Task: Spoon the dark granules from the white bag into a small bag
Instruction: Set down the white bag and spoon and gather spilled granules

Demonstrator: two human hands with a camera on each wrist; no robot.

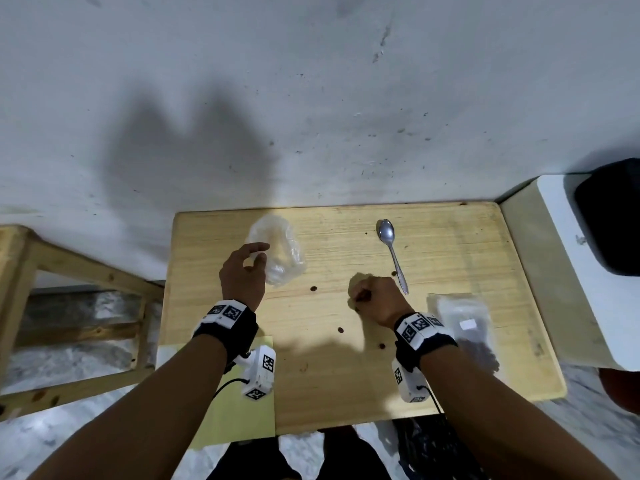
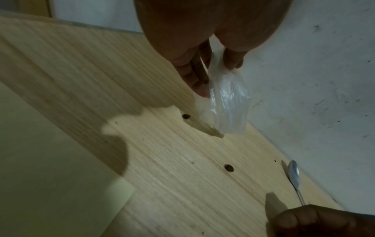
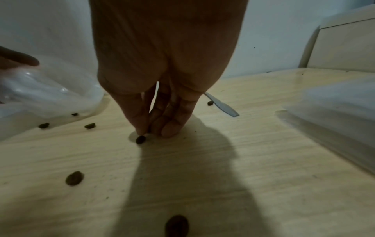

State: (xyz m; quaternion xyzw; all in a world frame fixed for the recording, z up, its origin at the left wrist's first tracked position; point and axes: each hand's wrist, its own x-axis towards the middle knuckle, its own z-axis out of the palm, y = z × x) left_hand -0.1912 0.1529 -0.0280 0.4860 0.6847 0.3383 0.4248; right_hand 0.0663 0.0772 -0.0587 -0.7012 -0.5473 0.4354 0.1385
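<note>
Pinching the clear small bag (image 1: 277,251) at upper centre of the frame, the left hand (image 1: 242,271) holds it between thumb and fingers. The right hand (image 1: 375,296), fingertips bunched together, touches a dark granule (image 3: 140,139) on the wooden table (image 1: 450,258). The spoon (image 1: 391,251) lies above it; the white bag (image 1: 464,323) rests at right.
</note>
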